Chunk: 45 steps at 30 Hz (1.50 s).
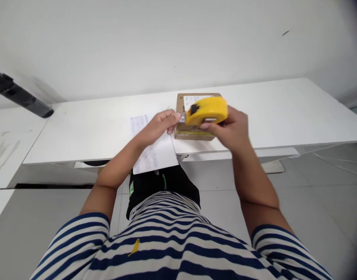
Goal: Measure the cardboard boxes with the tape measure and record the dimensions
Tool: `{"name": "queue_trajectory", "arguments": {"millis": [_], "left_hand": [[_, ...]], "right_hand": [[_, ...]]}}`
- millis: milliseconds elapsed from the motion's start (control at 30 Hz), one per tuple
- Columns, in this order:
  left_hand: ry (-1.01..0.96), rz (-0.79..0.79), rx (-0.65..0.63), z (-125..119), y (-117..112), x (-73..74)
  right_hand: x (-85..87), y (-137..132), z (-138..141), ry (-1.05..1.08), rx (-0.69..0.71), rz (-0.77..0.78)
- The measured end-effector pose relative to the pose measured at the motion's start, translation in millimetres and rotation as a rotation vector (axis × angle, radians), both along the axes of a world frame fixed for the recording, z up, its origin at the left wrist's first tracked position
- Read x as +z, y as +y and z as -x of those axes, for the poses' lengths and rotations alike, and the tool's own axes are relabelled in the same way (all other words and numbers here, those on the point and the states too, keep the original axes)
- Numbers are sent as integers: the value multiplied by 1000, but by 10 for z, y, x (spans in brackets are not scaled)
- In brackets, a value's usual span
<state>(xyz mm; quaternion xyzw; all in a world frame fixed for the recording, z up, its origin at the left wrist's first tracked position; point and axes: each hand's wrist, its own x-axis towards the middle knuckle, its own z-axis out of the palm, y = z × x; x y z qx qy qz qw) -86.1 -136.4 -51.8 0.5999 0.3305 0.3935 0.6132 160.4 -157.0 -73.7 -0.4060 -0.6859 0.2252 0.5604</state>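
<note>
Head view. I log the right hand wrapped around a yellow tape measure, which has a rounded, smooth plastic case and is held just above a small cardboard box. On the left hand, thumb and forefinger pinch the metal end tab at the case mouth, the other fingers curled. The box is matte brown and rectangular, standing on the smooth, flat white table. A printed paper sheet lies beside the box, overhanging the near edge. A dark cylindrical object sits far left.
</note>
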Motion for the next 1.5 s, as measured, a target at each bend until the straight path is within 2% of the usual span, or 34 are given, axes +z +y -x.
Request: {"name": "queue_trajectory", "arguments": {"millis": [100, 167, 267, 333, 400, 467, 533, 600, 667, 733, 867, 1000, 1100, 1167, 1233, 1400, 1500], "left_hand": [[-192, 280, 23, 98, -359, -231], [-276, 433, 55, 249, -519, -323], [-353, 535, 172, 535, -555, -401], [-435, 532, 349, 719, -394, -464], [-542, 515, 564, 880, -90, -547], [-654, 516, 750, 1013, 300, -629], [-725, 474, 844, 1112, 689, -695], [-751, 467, 847, 1170, 1003, -755], [-757, 490, 791, 1190, 1201, -831], [-754, 497, 708, 1184, 1287, -922], [-701, 459, 552, 1156, 1293, -1041], [-690, 460, 551, 1157, 1301, -1050], [-695, 465, 574, 1168, 1313, -1064], [-691, 461, 574, 1175, 1314, -1084], [-677, 460, 569, 1179, 1312, -1104], [-641, 457, 574, 1181, 1327, -1137], [-638, 468, 564, 1186, 1347, -1150]], "right_hand": [[-206, -134, 459, -265, -61, -111], [-357, -163, 746, -461, -81, -149], [-496, -109, 1151, -736, 21, -119], [-535, -5, 1384, -829, 132, -98], [-565, 150, 1556, -842, 168, -89], [-603, 325, 1646, -844, 94, -62], [-652, 481, 1661, -927, 11, 2], [-700, 590, 1634, -1082, -7, 91], [-731, 649, 1605, -1223, 14, 159], [-735, 683, 1596, -1322, 41, 174], [-710, 809, 1595, -1446, 105, 137], [-811, 1026, 1481, -1355, 172, 54], [-945, 1071, 1363, -1058, 112, 41], [-1005, 1010, 1307, -753, 49, 62], [-1025, 908, 1276, -501, 44, 64], [-1034, 684, 1284, -318, 96, 51], [-1077, 628, 1294, -148, 210, 237]]}}
